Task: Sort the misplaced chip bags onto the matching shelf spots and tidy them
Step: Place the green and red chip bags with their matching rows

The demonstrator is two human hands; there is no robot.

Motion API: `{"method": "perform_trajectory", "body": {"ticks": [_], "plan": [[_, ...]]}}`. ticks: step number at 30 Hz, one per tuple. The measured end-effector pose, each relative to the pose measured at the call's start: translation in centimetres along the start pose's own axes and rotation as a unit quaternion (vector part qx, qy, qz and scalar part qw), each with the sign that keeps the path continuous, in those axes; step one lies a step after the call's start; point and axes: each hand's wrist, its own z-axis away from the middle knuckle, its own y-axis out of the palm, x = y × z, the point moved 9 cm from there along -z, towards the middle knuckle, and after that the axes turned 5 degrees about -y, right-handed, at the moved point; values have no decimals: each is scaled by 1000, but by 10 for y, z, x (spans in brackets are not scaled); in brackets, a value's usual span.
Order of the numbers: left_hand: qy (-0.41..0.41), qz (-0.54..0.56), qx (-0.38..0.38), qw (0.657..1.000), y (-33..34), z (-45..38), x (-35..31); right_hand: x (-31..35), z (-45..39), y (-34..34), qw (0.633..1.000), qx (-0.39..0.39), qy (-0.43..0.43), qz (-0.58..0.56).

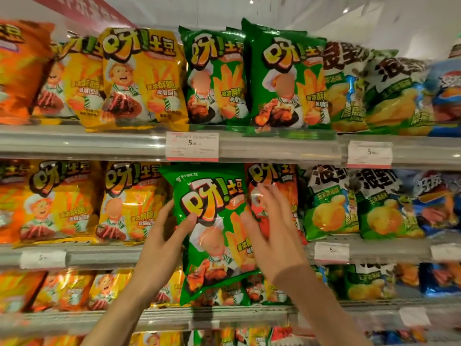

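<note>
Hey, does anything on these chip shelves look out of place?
Yes. The green chip bag in the left hand sits tilted at the middle shelf between yellow bags and a red bag; its matching green bags stand one shelf up.

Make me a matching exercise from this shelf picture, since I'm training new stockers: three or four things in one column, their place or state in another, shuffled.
Things:
1. left hand
2. right hand
3. two green bags
4. red bag

Places or states:
A. upright on the top shelf
B. grips the held green bag by its left edge
C. open, fingers spread
D. middle shelf, behind the right hand

Pairs: 1-B, 2-C, 3-A, 4-D
</note>
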Motion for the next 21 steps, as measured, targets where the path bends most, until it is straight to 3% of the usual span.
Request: {"method": "perform_trajectory", "body": {"ticks": [2,4,7,10,15,21], "plan": [[4,-3,2,1000,-5,-3,0,-18,-15,-22,996,-77,23,35],[6,-6,3,1000,-10,-5,0,-40,-31,-30,988,-105,67,96],[17,-13,4,1000,-13,-6,-2,-70,-46,-22,976,-98,128,145],[19,-18,7,1000,-15,-4,-6,-89,-51,-14,977,-90,155,114],[14,-30,9,999,-20,1,-8,-95,-51,-12,981,-88,159,71],[12,-38,4,999,-29,5,-9,-82,-55,-23,978,-109,149,101]]}}
